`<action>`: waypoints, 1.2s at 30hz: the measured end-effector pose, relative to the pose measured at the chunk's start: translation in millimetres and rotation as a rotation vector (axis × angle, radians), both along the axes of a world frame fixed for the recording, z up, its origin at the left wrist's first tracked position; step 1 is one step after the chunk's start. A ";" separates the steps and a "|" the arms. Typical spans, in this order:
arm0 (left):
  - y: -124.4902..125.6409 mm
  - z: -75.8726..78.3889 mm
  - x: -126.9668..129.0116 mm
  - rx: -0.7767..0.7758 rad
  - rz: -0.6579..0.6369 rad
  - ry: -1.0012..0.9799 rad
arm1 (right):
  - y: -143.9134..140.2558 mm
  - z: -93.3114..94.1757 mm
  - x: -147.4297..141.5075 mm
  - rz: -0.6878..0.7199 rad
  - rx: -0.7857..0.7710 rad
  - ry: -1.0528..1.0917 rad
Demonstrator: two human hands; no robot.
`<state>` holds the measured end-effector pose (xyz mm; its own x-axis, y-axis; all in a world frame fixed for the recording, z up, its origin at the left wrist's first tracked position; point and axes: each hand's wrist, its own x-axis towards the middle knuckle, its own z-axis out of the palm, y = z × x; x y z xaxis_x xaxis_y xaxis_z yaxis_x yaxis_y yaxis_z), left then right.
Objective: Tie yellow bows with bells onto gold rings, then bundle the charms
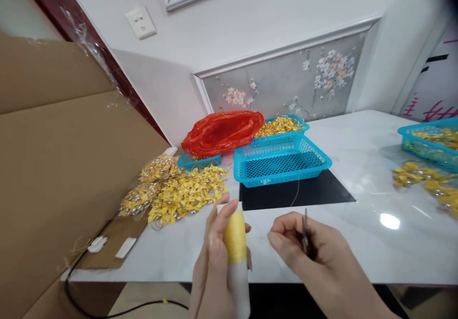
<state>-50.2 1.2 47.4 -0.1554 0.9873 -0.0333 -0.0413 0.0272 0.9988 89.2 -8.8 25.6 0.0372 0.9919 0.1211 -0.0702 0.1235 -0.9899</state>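
Observation:
My left hand is wrapped round a spool of yellow thread, held upright in front of the table's near edge. The yellow winding covers the upper part of its white tube. To its right, my right hand is closed, with thumb and forefinger pinched together. A thin, dark, pointed metal tool stands up between its fingers; its lower part is hidden in the palm. Whether thread runs between the fingertips is too fine to make out.
An open blue basket stands on a black mat. Behind it are a red plastic bag and another basket of yellow pieces. Yellow ribbon pieces lie left, beside cardboard. Another filled basket stands right.

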 end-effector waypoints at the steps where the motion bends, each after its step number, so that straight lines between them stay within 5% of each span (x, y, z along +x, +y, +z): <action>1: -0.6 1.2 -0.8 0.001 0.011 -0.035 | -1.2 -0.9 4.0 0.011 -0.023 0.028; 17: 3.4 4.3 -14.0 -0.033 0.051 -0.121 | -13.4 -12.2 24.2 0.152 -0.191 0.409; 27: 13.7 14.3 -19.8 0.000 -0.054 -0.437 | -24.1 -24.6 25.2 0.080 -0.297 0.561; 36: 21.1 23.7 -6.4 0.104 0.109 -0.679 | -27.5 -36.1 24.1 0.058 -0.376 0.623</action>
<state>-56.6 22.3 71.1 -0.2321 0.9706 -0.0643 -0.6548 -0.1071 0.7482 113.2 -36.3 -10.5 -0.0659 0.9647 -0.2548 -0.6301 -0.2383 -0.7391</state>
